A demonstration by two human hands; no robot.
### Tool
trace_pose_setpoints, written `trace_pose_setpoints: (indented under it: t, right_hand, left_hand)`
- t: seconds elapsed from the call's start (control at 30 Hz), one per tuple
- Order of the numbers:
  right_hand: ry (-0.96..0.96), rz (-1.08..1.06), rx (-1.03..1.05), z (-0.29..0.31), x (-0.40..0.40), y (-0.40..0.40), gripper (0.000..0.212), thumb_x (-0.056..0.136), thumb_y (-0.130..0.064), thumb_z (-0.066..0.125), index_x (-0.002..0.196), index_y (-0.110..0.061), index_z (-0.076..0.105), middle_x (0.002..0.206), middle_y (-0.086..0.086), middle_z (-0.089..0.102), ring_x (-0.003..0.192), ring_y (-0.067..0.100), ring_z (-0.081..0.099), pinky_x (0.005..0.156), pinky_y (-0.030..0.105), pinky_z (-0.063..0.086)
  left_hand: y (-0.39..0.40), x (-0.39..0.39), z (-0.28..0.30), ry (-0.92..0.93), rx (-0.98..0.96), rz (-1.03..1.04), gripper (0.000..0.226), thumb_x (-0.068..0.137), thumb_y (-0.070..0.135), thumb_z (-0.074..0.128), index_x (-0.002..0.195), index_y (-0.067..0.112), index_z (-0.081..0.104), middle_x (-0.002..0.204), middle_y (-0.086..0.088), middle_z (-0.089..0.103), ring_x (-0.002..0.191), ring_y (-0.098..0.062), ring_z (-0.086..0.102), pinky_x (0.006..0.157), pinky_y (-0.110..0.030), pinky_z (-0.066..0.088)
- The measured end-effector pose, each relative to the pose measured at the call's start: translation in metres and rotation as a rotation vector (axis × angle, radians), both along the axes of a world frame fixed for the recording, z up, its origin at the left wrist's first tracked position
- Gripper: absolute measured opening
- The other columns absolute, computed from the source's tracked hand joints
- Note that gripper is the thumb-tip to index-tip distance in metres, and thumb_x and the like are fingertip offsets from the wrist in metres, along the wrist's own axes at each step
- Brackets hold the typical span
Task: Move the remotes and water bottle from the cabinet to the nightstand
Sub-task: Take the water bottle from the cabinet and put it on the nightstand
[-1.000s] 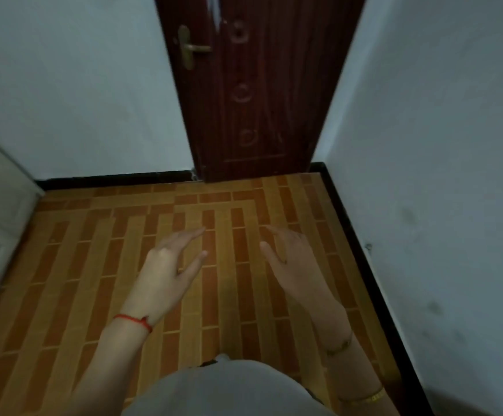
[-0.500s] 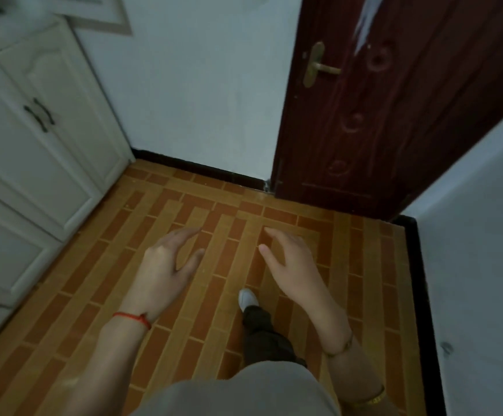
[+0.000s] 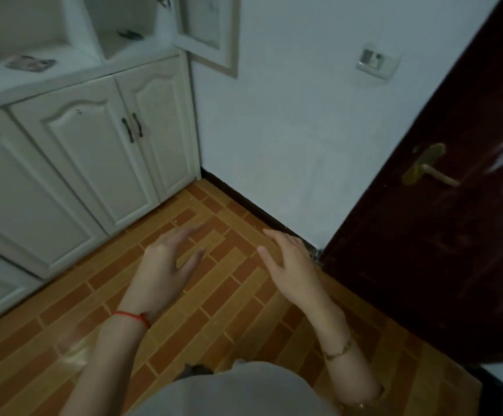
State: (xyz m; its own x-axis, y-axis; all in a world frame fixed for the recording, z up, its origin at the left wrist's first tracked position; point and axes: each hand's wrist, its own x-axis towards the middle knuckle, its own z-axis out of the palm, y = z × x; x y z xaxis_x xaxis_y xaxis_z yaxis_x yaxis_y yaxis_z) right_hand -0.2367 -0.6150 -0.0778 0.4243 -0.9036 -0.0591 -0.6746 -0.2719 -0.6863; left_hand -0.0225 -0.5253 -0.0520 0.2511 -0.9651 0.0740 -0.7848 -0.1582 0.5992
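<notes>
A white cabinet (image 3: 88, 151) fills the upper left, with open shelves above shut lower doors. On its ledge lies a flat blurred object, maybe a remote (image 3: 29, 63). A small dark object (image 3: 129, 34) lies deeper in the right shelf compartment. No water bottle shows. My left hand (image 3: 166, 265) and my right hand (image 3: 289, 262) hover over the tiled floor, both empty with fingers spread, well short of the cabinet.
An open cabinet door with a framed panel (image 3: 211, 31) swings out at the top. A white wall with a switch plate (image 3: 377, 62) stands ahead. A dark red door (image 3: 454, 220) with a brass handle is on the right. Orange brick-pattern floor (image 3: 214, 295) lies below.
The view has swung left: the door slid to the right edge and the cabinet with its shelves came into sight. Both hands stay open and empty in front of me.
</notes>
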Motion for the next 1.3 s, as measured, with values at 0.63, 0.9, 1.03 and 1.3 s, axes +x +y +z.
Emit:
trace_pose_setpoints:
  t: [0.63, 0.9, 1.03, 1.3]
  right_hand:
    - [0.004, 0.268, 0.043, -0.033, 0.152, -0.236, 0.052, 0.098, -0.049, 0.043, 0.145, -0.03, 0.039, 0.149, -0.006, 0.044, 0.143, 0.016, 0.031, 0.114, 0.041, 0.036]
    - [-0.062, 0.26, -0.047, -0.003, 0.264, -0.363, 0.046, 0.099, -0.042, 0.045, 0.141, -0.025, 0.046, 0.141, -0.005, 0.052, 0.134, 0.012, 0.039, 0.11, 0.028, 0.032]
    - [-0.072, 0.25, -0.05, 0.004, 0.302, -0.408, 0.045, 0.1, -0.039, 0.045, 0.142, -0.022, 0.047, 0.14, -0.006, 0.052, 0.133, 0.011, 0.038, 0.106, 0.019, 0.026]
    - [-0.079, 0.255, -0.042, -0.005, 0.363, -0.485, 0.045, 0.1, -0.037, 0.048, 0.14, -0.02, 0.049, 0.139, -0.001, 0.055, 0.133, 0.014, 0.042, 0.104, 0.019, 0.028]
  left_hand:
    - [-0.183, 0.118, -0.023, 0.01, 0.001, 0.286, 0.046, 0.093, 0.032, 0.059, 0.138, 0.021, 0.054, 0.132, -0.001, 0.062, 0.125, -0.018, 0.056, 0.1, -0.023, 0.038]
    - [-0.309, 0.226, 0.003, -0.021, -0.067, 0.301, 0.043, 0.094, 0.028, 0.06, 0.136, 0.018, 0.056, 0.132, -0.004, 0.062, 0.124, -0.021, 0.057, 0.1, -0.021, 0.036]
    - [-0.359, 0.263, 0.01, -0.026, -0.063, 0.279, 0.043, 0.094, 0.029, 0.06, 0.136, 0.018, 0.056, 0.131, -0.004, 0.062, 0.123, -0.021, 0.057, 0.099, -0.02, 0.035]
    - [-0.435, 0.322, 0.008, -0.006, -0.059, 0.279, 0.044, 0.095, 0.028, 0.059, 0.137, 0.019, 0.055, 0.135, -0.003, 0.061, 0.126, -0.021, 0.055, 0.102, -0.022, 0.036]
